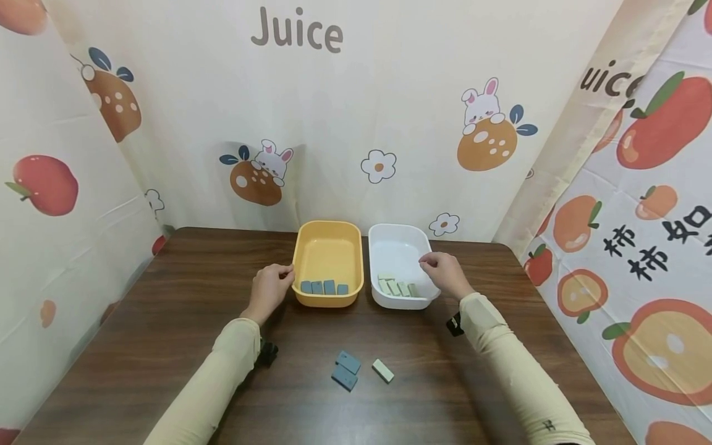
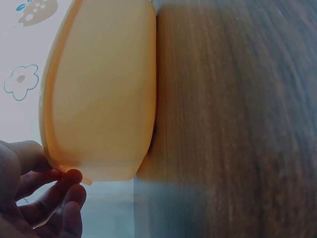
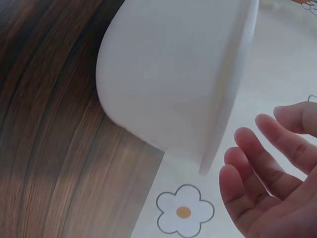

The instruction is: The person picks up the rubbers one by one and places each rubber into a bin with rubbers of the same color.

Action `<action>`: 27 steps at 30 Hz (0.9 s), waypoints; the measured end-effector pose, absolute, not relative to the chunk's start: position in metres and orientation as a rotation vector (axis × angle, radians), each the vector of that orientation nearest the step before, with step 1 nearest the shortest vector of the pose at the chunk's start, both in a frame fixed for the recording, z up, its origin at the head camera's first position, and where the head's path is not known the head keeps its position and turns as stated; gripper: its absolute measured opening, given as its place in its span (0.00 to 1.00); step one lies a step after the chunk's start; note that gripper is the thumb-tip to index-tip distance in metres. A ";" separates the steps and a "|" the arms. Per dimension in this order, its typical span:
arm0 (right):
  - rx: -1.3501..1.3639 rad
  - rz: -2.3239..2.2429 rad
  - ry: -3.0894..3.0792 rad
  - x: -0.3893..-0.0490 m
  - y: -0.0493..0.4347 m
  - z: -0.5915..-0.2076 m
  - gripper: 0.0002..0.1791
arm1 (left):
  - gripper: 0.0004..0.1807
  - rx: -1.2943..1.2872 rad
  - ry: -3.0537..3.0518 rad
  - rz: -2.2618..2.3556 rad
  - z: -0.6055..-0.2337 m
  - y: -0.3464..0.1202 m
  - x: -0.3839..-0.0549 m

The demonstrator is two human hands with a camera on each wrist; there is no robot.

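Observation:
My left hand is at the left rim of a yellow plastic tray. In the left wrist view its thumb and fingers pinch the rim near a corner of the yellow tray. Blue-grey blocks line the tray's near side. Over the right rim of a white tray hovers my right hand. In the right wrist view its loosely bent fingers hold nothing and are apart from the white tray. Several pale green blocks lie in the white tray's near end.
On the brown wooden table, nearer the body, lie two blue-grey blocks touching each other, with a pale green block to their right. A printed curtain hangs behind the trays.

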State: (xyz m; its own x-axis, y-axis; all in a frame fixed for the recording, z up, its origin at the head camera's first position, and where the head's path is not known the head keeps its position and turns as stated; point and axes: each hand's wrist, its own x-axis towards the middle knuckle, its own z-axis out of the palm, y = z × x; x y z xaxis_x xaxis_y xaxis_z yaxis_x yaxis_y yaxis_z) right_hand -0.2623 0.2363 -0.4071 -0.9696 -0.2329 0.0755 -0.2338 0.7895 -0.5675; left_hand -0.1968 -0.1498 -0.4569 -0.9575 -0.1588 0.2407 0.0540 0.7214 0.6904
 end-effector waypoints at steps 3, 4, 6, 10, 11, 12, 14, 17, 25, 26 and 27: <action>0.345 0.945 -2.964 -0.260 0.242 -0.406 0.17 | 0.16 0.074 -2.642 -1.072 -0.456 -0.150 -0.197; 0.335 0.947 -2.964 -0.259 0.244 -0.405 0.17 | 0.16 0.074 -2.643 -1.073 -0.456 -0.150 -0.197; 0.314 0.951 -2.957 -0.258 0.247 -0.405 0.17 | 0.16 0.071 -2.640 -1.072 -0.457 -0.150 -0.196; 0.275 0.979 -2.950 -0.255 0.253 -0.404 0.17 | 0.16 0.068 -2.637 -1.070 -0.458 -0.150 -0.197; 0.265 0.990 -2.949 -0.255 0.254 -0.405 0.17 | 0.16 0.068 -2.635 -1.070 -0.458 -0.150 -0.197; 0.252 0.996 -2.950 -0.254 0.255 -0.405 0.17 | 0.16 0.067 -2.636 -1.069 -0.458 -0.150 -0.197; 0.226 1.006 -2.950 -0.253 0.258 -0.407 0.17 | 0.16 0.070 -2.638 -1.073 -0.458 -0.150 -0.197; 0.200 0.997 -2.951 -0.250 0.262 -0.409 0.18 | 0.16 0.070 -2.638 -1.072 -0.458 -0.150 -0.196; 0.143 0.968 -2.988 -0.247 0.271 -0.416 0.20 | 0.16 0.069 -2.627 -1.075 -0.459 -0.151 -0.197; 0.135 0.972 -2.997 -0.247 0.272 -0.417 0.20 | 0.16 0.069 -2.626 -1.074 -0.459 -0.151 -0.197; 0.129 0.970 -3.003 -0.247 0.273 -0.418 0.20 | 0.16 0.069 -2.626 -1.072 -0.460 -0.151 -0.197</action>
State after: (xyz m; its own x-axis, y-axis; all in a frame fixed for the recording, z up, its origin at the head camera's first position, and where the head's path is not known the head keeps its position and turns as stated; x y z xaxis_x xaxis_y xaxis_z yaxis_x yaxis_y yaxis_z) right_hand -0.2475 0.2730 -0.4185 -0.9965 -0.0827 0.0093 -0.0725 0.8081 -0.5846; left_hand -0.1972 -0.1507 -0.4595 -0.9529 -0.1571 0.2593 0.0691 0.7201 0.6904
